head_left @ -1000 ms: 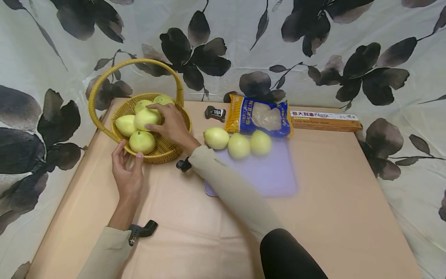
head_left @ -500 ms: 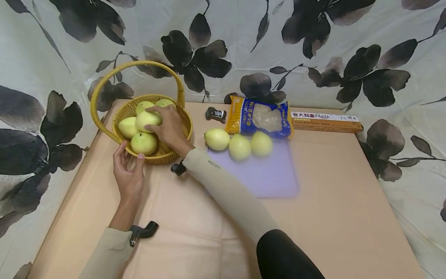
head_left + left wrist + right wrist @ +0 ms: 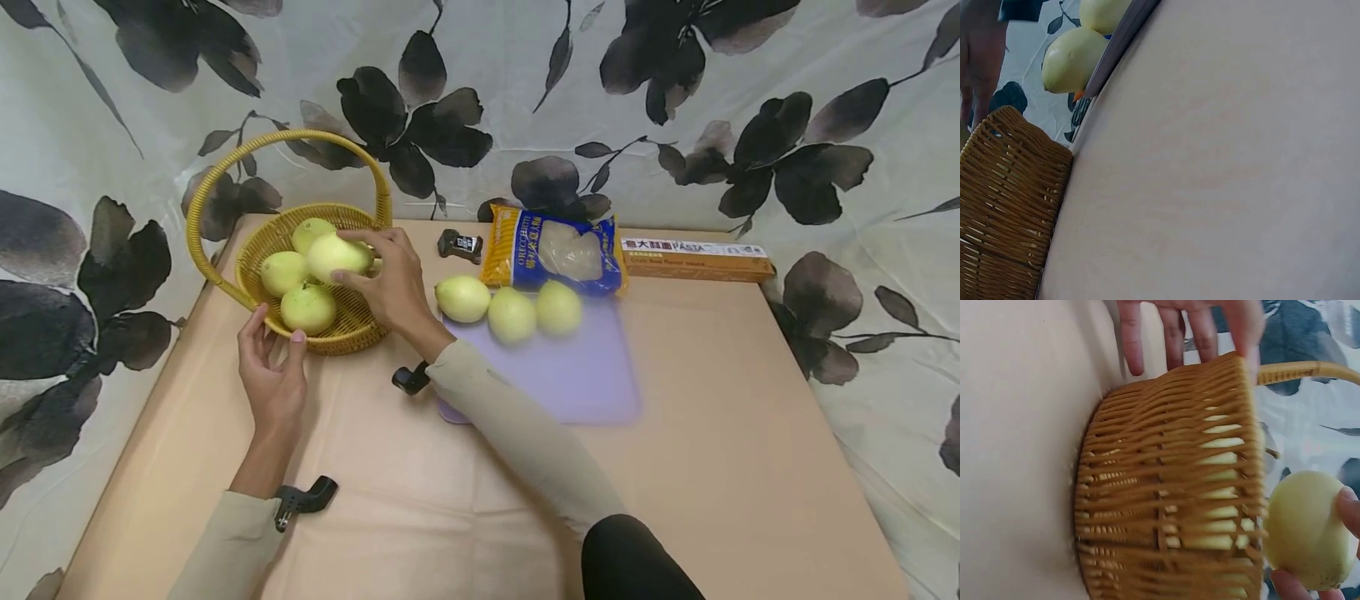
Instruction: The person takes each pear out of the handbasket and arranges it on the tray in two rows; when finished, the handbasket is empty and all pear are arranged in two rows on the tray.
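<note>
My right hand pinches a yellow-green pear between thumb and fingers, over the wicker basket. In the right wrist view this pear is at the basket's rim, with fingertips on its side. Several other pears, such as the front one, lie in the basket, one partly hidden behind my right hand. My left hand touches the basket's near left side with extended fingers. The right wrist view shows these fingers along the weave.
Three pears sit in a row on a pale purple board right of the basket. Behind them lie a blue and yellow pasta bag, a small black packet and a long pasta box. The basket's tall handle arches above it.
My right hand has shifted right with the pear, which has moved away from the left side of the basket. The left hand has stayed at the basket.
</note>
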`<state>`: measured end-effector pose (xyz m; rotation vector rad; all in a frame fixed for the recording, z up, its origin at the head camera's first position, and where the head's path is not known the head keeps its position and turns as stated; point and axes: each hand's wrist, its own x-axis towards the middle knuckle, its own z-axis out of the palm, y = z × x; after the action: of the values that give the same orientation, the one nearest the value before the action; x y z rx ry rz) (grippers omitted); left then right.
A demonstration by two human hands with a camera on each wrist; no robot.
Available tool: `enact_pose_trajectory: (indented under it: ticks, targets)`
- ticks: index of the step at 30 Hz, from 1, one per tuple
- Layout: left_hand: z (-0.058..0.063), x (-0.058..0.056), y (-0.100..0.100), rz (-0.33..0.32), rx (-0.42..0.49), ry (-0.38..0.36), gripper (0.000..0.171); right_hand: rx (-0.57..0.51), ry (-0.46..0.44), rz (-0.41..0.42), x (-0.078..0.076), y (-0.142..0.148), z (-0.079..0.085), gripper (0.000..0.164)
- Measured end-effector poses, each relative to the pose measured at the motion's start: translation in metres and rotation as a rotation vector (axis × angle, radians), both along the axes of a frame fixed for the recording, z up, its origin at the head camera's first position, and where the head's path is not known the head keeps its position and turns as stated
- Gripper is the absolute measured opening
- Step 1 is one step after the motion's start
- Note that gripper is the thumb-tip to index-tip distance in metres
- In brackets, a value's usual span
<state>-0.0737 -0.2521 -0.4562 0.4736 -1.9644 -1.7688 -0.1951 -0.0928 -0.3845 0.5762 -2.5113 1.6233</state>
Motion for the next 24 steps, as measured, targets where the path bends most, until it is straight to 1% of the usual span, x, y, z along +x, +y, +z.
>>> enact_pose_trajectory:
  ticks: [6,11,14,20,24]
  targets:
    - [0.000,-0.002,0.000,0.005,0.028,0.007,0.061,-0.100,0.030,-0.038,0.008,0.032,0.004,0.052]
    - [-0.001,-0.003,0.000,0.015,0.025,-0.002,0.060,-0.228,0.014,-0.090,0.015,0.059,0.006,0.051]
    - [-0.001,-0.003,-0.001,0.011,0.038,-0.003,0.061,-0.271,0.015,-0.135,0.018,0.076,0.007,0.051]
    - [-0.002,-0.003,-0.001,0.007,0.054,-0.008,0.062,-0.294,0.013,-0.224,0.024,0.114,0.003,0.051]
    - [-0.003,-0.004,0.001,0.004,0.054,0.004,0.062,-0.282,0.021,-0.300,0.027,0.143,-0.001,0.052]
